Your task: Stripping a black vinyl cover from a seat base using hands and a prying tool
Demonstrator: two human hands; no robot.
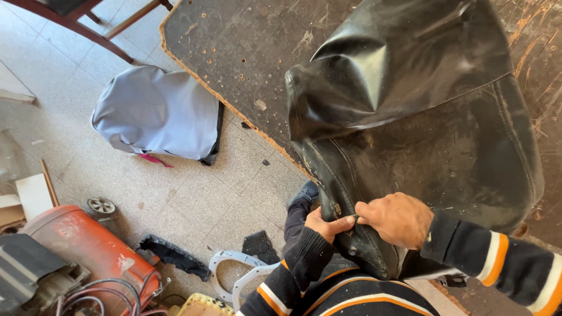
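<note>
Gripping black seat cover (412, 127), both hands (366, 220).

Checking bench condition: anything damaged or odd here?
Yes. The black worktable is heavily scratched, pocked with holes, its edge chipped to bare wood. The black seat cover, gripped by left hand and right hand, is scuffed and dusty.

Bare scarred workbench top (238, 40) open at eleven o'clock of the black seat cover (418, 108), grey seat (156, 113) and red air compressor (83, 249) crowding the floor at nine.
</note>
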